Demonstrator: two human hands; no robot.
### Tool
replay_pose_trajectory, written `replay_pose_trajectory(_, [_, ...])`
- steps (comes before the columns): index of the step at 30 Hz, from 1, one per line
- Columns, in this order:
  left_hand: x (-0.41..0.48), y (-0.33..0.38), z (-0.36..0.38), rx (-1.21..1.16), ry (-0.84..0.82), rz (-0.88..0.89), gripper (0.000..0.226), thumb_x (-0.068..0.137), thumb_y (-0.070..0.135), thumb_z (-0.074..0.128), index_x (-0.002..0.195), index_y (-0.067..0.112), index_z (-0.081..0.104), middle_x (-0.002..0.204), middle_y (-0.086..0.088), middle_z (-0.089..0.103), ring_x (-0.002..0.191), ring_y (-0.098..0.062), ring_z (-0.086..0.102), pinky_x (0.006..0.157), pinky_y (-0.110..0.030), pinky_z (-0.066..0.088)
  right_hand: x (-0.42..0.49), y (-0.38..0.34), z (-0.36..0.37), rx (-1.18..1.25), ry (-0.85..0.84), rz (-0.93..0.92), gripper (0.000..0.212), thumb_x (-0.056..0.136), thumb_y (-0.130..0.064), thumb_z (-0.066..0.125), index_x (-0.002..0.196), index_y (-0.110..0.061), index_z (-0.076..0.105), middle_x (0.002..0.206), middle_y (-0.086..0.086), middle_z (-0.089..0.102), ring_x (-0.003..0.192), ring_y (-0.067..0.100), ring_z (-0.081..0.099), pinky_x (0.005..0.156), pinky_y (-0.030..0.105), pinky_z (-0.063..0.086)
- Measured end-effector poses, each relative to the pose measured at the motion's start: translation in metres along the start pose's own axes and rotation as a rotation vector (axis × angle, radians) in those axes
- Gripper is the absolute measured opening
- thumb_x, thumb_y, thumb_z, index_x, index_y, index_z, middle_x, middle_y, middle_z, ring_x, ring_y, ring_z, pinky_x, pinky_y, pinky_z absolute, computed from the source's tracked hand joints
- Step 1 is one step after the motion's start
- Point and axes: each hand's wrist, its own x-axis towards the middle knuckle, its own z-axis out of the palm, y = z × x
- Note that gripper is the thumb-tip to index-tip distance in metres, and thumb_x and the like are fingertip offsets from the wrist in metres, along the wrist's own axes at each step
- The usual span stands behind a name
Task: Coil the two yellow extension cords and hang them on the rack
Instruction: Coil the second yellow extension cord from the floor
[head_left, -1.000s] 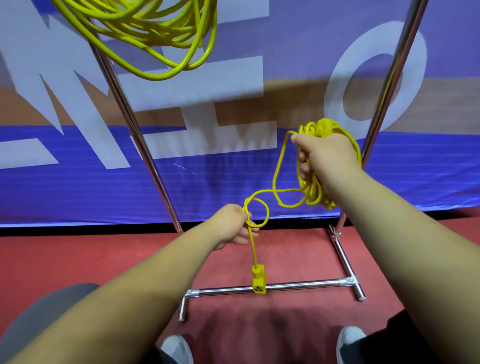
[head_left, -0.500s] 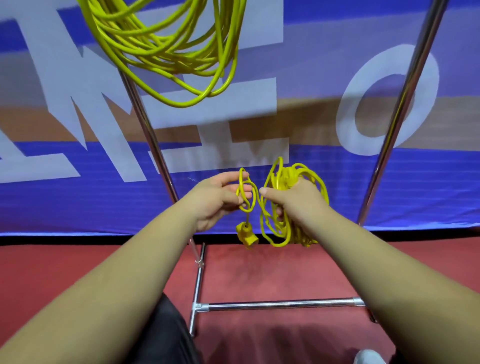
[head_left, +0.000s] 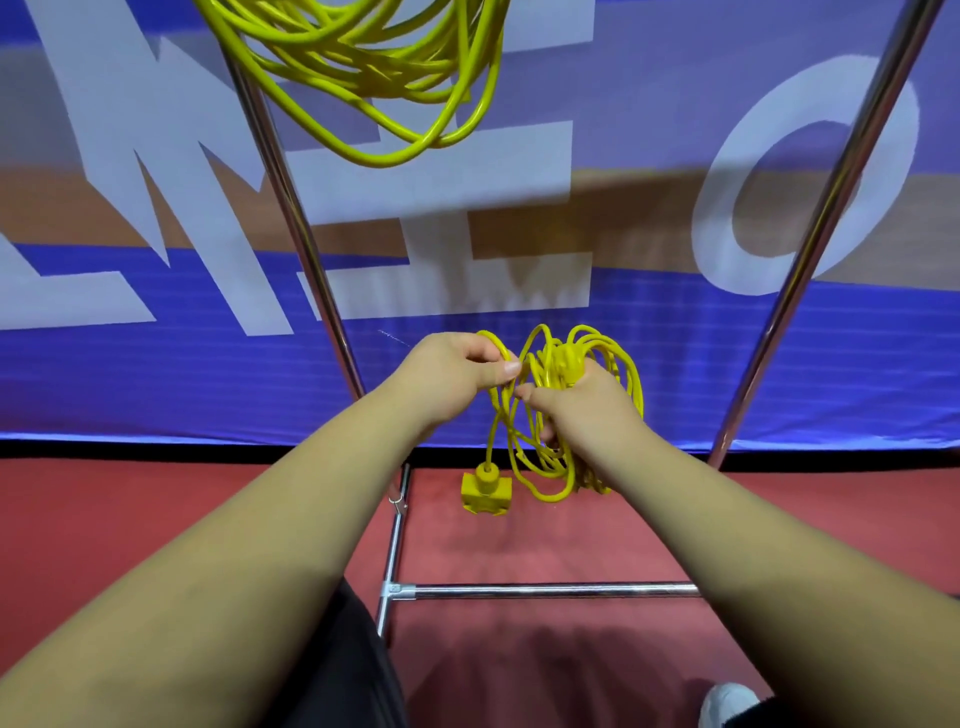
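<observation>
Left hand (head_left: 457, 371) now pinches cord (head_left: 524, 415) beside right hand (head_left: 582, 400).

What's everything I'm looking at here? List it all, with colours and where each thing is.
hanging extension cord: one coil, yellow, top, beside the rack's left upright
held extension cord: one coil, yellow, centre, in both hands
socket end: one, yellow, dangling below the held cord
rack: one, shiny metal, two uprights plus floor bars
banner: one, blue with white letters, behind the rack
floor: red, underfoot
shoe: one, white, bottom right
left hand: one, pinches a strand
right hand: one, grips the coil
</observation>
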Motion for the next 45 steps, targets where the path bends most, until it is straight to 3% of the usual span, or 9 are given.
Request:
replay_pose_trajectory(6, [0.000, 0.004, -0.002, -0.089, 0.047, 0.037, 0.019, 0.093, 0.020, 0.077, 0.081, 0.007, 0.069, 0.083, -0.023, 0.071, 0.074, -0.020, 0.067, 0.079, -0.038, 0.063, -0.003, 0.005, 0.007, 0.155, -0.121, 0.015, 0.014, 0.093, -0.020, 0.077, 0.101, -0.009, 0.074, 0.058, 0.009, 0.063, 0.047, 0.019, 0.060, 0.061, 0.041, 0.054])
replay_pose_trajectory(13, [-0.003, 0.009, -0.004, -0.378, 0.133, -0.135, 0.018, 0.092, 0.025, 0.079, 0.089, 0.008, 0.071, 0.078, -0.008, 0.069, 0.077, -0.019, 0.071, 0.076, -0.037, 0.065, -0.008, -0.002, 0.011, 0.115, -0.087, -0.064, 0.021, 0.085, -0.018, 0.085, 0.097, -0.015, 0.069, 0.064, -0.008, 0.069, 0.050, 0.017, 0.062, 0.055, 0.034, 0.053])
replay_pose_trajectory(17, [-0.003, 0.011, 0.002, -0.434, 0.118, -0.161, 0.025, 0.096, 0.029, 0.074, 0.098, 0.004, 0.071, 0.090, -0.013, 0.066, 0.080, -0.021, 0.071, 0.075, -0.035, 0.064, -0.006, -0.004, 0.014, -0.042, 0.031, -0.120, 0.032, 0.076, -0.035, 0.085, 0.100, -0.027, 0.065, 0.074, -0.008, 0.072, 0.060, 0.015, 0.068, 0.060, 0.033, 0.055])
replay_pose_trajectory(20, [-0.002, 0.012, 0.003, -0.477, 0.110, -0.216, 0.028, 0.103, 0.030, 0.063, 0.104, 0.003, 0.069, 0.095, -0.013, 0.068, 0.084, -0.027, 0.076, 0.080, -0.042, 0.065, -0.006, -0.008, 0.009, -0.057, 0.124, -0.118, 0.023, 0.079, -0.024, 0.083, 0.090, -0.023, 0.063, 0.069, -0.005, 0.071, 0.054, 0.013, 0.067, 0.055, 0.028, 0.051])
replay_pose_trajectory(24, [-0.005, 0.000, 0.007, -0.121, 0.089, -0.418, 0.027, 0.103, 0.020, 0.052, 0.117, -0.001, 0.060, 0.100, -0.016, 0.068, 0.075, -0.029, 0.073, 0.064, -0.040, 0.063, -0.007, -0.012, -0.003, -0.029, 0.173, -0.034, 0.025, 0.083, -0.020, 0.081, 0.080, -0.019, 0.056, 0.060, 0.005, 0.067, 0.041, 0.012, 0.060, 0.048, 0.028, 0.047])
replay_pose_trajectory(29, [-0.019, -0.029, 0.030, 0.465, -0.587, -0.375, 0.048, 0.086, 0.024, 0.080, 0.129, 0.017, 0.063, 0.111, -0.002, 0.069, 0.093, -0.020, 0.067, 0.078, -0.035, 0.055, -0.001, -0.010, -0.016, -0.007, 0.204, 0.038, 0.028, 0.083, -0.027, 0.083, 0.094, -0.008, 0.065, 0.054, 0.005, 0.068, 0.038, 0.012, 0.059, 0.041, 0.023, 0.043])
replay_pose_trajectory(34, [-0.006, -0.045, 0.050, 0.727, -0.495, -0.184, 0.065, 0.071, 0.041, 0.091, 0.127, 0.029, 0.061, 0.127, 0.003, 0.066, 0.113, -0.023, 0.065, 0.102, -0.041, 0.053, 0.000, -0.014, -0.026, 0.065, 0.232, 0.048, 0.030, 0.082, -0.027, 0.084, 0.088, -0.004, 0.066, 0.053, 0.007, 0.067, 0.041, 0.017, 0.061, 0.047, 0.026, 0.049])
replay_pose_trajectory(40, [-0.006, -0.049, 0.049, 0.701, -0.570, -0.164, 0.052, 0.091, 0.040, 0.074, 0.132, 0.018, 0.051, 0.125, -0.010, 0.066, 0.109, -0.030, 0.066, 0.097, -0.050, 0.056, -0.002, -0.018, -0.040, 0.202, 0.226, 0.057, 0.021, 0.086, -0.023, 0.084, 0.079, -0.007, 0.072, 0.051, 0.006, 0.066, 0.047, 0.023, 0.062, 0.058, 0.041, 0.059])
replay_pose_trajectory(45, [-0.015, -0.024, 0.019, 0.087, -0.606, -0.315, 0.018, 0.107, 0.027, 0.055, 0.122, 0.017, 0.051, 0.113, -0.022, 0.073, 0.093, -0.030, 0.072, 0.074, -0.041, 0.057, 0.000, -0.020, -0.053, 0.066, 0.245, 0.008, 0.027, 0.084, -0.024, 0.083, 0.097, -0.005, 0.069, 0.060, 0.006, 0.070, 0.046, 0.017, 0.067, 0.056, 0.042, 0.062])
